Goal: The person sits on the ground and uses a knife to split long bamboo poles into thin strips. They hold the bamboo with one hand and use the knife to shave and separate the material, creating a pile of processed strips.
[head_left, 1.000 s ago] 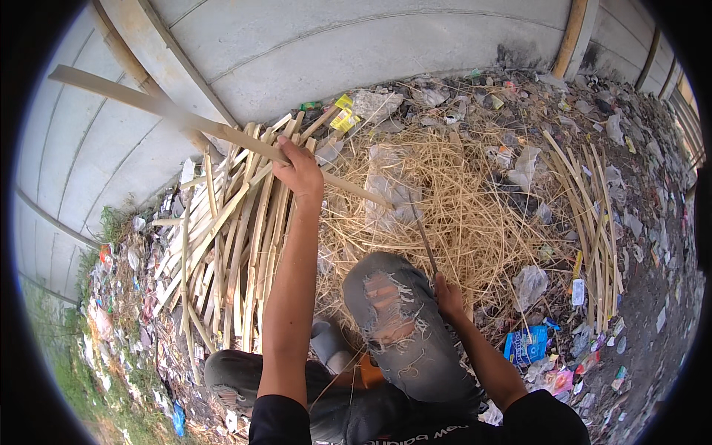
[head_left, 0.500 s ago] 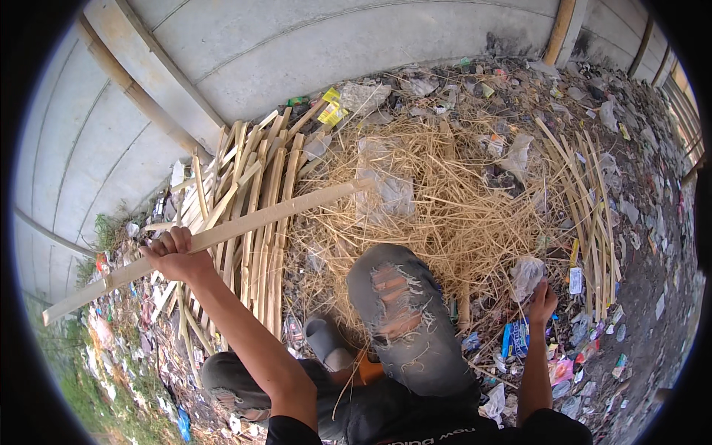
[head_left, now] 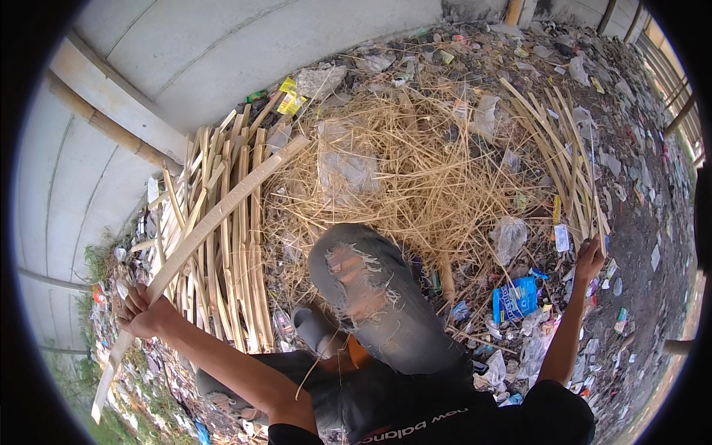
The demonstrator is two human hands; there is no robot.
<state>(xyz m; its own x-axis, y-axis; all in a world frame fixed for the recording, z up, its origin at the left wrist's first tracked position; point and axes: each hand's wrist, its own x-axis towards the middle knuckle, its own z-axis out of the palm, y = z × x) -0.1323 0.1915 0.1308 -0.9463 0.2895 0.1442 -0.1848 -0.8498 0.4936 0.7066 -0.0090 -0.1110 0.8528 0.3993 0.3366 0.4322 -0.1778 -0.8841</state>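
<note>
My left hand point(head_left: 142, 311) grips a long pale bamboo slat point(head_left: 215, 215) near its lower end. The slat runs from the lower left up toward the straw, lying across a pile of split bamboo strips point(head_left: 222, 245) on the ground at the left. My right hand point(head_left: 591, 258) reaches out to the right and closes on the near end of a second bundle of bamboo strips point(head_left: 556, 156). Between the two piles lies a heap of dry straw point(head_left: 415, 170). My bent knee in torn grey jeans point(head_left: 363, 289) is in the middle.
A concrete wall point(head_left: 222, 59) with a bamboo pole point(head_left: 104, 122) against it rises behind the left pile. Plastic wrappers and litter cover the ground, including a blue packet point(head_left: 514, 299) and yellow wrappers point(head_left: 289, 96). Bamboo poles point(head_left: 678, 111) stand at the far right.
My left hand has swung the long slat down and left until it lies over the left pile. My right hand has reached farther right, onto the ends of the right bundle.
</note>
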